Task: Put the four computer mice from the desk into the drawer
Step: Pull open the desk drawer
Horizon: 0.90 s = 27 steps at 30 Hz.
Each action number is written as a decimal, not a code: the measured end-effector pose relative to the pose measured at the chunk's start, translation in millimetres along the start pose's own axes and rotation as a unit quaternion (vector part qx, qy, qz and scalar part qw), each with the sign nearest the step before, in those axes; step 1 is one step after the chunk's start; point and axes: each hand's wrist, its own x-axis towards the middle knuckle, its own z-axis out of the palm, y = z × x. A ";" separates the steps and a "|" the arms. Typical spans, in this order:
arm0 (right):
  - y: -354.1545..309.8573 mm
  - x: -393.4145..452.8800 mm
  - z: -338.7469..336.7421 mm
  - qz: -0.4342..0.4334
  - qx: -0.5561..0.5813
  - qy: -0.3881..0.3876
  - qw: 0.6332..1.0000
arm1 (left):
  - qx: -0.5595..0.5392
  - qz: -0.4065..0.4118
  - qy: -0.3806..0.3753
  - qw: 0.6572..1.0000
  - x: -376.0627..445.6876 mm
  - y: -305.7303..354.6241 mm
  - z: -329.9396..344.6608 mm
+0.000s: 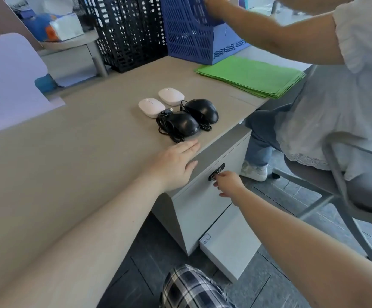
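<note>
Right hand (228,183) pinches the drawer (205,196) lock dial; left hand (176,163) flat, fingers together, on the desk (80,152) front edge. Four mice (178,112) near that edge. Brace, pull drawer straight out.

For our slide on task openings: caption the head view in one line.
Right hand at the drawer lock, left hand flat on the desk near four mice.

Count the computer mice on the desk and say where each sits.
4, clustered near the desk's front edge: flat white mouse, second white mouse behind it, black corded mouse nearest, second black mouse to its right.
</note>
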 end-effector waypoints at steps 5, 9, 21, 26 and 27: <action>-9.3 4.6 2.4 0.060 0.047 -0.015 0.997 | 0.019 0.012 0.009 1.000 -0.8 -3.1 2.1; -4.7 6.8 5.6 0.028 0.011 0.002 1.000 | 0.049 0.029 0.015 0.998 -1.3 -4.1 1.8; 26.4 -40.7 -15.1 -0.217 -0.219 0.212 0.927 | 0.062 0.025 -0.007 0.998 -4.2 0.7 -0.4; 9.1 -36.1 -17.0 -0.314 -0.455 0.080 0.829 | 0.097 0.000 -0.011 0.995 -15.0 7.8 -0.1; 7.7 -37.7 -19.6 -0.302 -0.469 0.057 0.828 | 0.100 -0.005 -0.011 0.995 -17.5 9.1 0.8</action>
